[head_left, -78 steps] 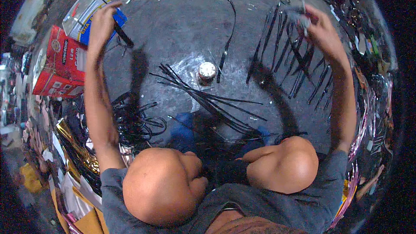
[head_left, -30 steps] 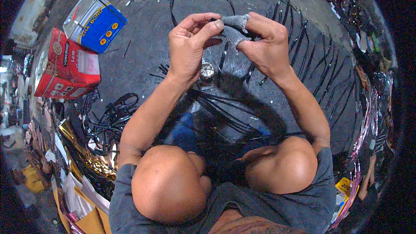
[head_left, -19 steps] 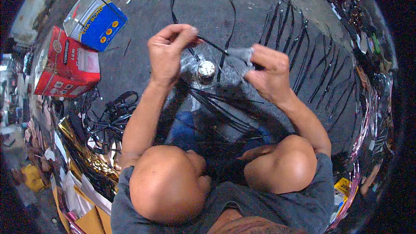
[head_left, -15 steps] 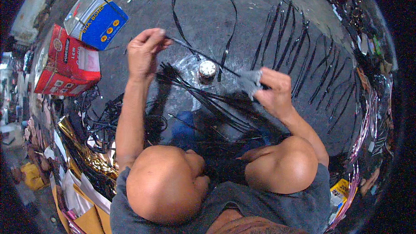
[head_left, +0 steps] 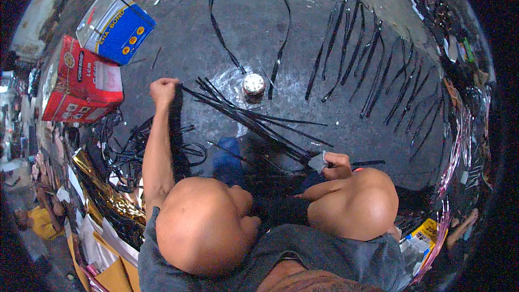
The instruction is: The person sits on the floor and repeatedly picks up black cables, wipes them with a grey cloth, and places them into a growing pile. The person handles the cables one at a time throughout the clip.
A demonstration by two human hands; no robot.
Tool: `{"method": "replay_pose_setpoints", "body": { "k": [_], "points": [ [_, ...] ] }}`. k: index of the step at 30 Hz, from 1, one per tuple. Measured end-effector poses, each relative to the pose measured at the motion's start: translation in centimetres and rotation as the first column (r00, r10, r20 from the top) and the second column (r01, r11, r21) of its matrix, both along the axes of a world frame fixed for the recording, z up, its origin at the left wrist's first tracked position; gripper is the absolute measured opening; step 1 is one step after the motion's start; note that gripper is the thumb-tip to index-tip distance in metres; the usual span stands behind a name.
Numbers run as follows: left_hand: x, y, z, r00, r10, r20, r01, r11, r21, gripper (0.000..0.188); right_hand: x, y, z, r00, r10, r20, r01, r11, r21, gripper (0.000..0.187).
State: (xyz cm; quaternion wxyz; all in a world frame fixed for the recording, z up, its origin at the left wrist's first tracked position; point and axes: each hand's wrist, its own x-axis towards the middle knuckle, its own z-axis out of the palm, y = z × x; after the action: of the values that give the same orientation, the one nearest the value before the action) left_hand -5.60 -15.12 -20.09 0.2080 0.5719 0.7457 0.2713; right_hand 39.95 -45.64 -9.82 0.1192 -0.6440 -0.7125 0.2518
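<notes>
My left hand [head_left: 164,93] is closed in a pinch on the end of a thin black strip [head_left: 189,91], left of a loose bundle of similar black strips [head_left: 254,121]. The strip slants down to the right over the bundle. My right hand [head_left: 338,166], beside my right knee, is closed round a folded grey cloth [head_left: 318,161]. A black strip end [head_left: 373,162] shows beyond that hand; whether it is the same strip is hidden. Above the bundle stands a small round tin [head_left: 253,85] with a pale, shiny top.
Two long black strips [head_left: 220,35] lie beyond the tin. Several more [head_left: 354,43] lie in rows at the right. A red box [head_left: 86,89] and a blue and white box [head_left: 119,27] stand at the left. Black tangled strips [head_left: 127,146] and gold foil [head_left: 102,189] lie near my left arm.
My left hand has come down and slightly left with the strip end. My right hand, with the cloth, has drawn down toward my right knee, and the hands are farther apart.
</notes>
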Motion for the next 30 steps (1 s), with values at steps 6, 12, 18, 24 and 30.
{"method": "replay_pose_setpoints", "body": {
  "k": [6,12,18,24,30],
  "points": [
    [13.7,-1.8,2.8,0.67,-0.584,-0.458,0.734,0.615,0.289,0.044,-0.4,0.0,-1.0,0.989,0.002,0.148,0.007,0.998,-0.056,0.024],
    [19.1,0.5,-0.3,0.056,-0.795,-0.604,0.957,0.215,-0.194,0.038,-0.5,1.5,-1.0,0.978,0.037,0.207,-0.02,0.996,-0.083,0.029],
    [19.4,1.2,-0.7,-0.016,-0.749,-0.662,0.958,0.177,-0.223,0.025,1.3,5.2,0.1,0.992,0.101,0.073,-0.087,0.981,-0.173,0.045],
    [18.8,1.8,1.3,0.249,-0.667,-0.702,0.946,0.322,0.03,0.017,0.5,9.7,1.1,0.991,0.125,-0.053,-0.122,0.991,0.056,0.037],
    [22.2,0.8,12.7,0.661,-0.702,-0.267,0.699,0.445,0.559,0.015,0.5,16.5,1.9,0.972,0.051,-0.231,0.026,0.948,0.317,0.038]
  ]
}}
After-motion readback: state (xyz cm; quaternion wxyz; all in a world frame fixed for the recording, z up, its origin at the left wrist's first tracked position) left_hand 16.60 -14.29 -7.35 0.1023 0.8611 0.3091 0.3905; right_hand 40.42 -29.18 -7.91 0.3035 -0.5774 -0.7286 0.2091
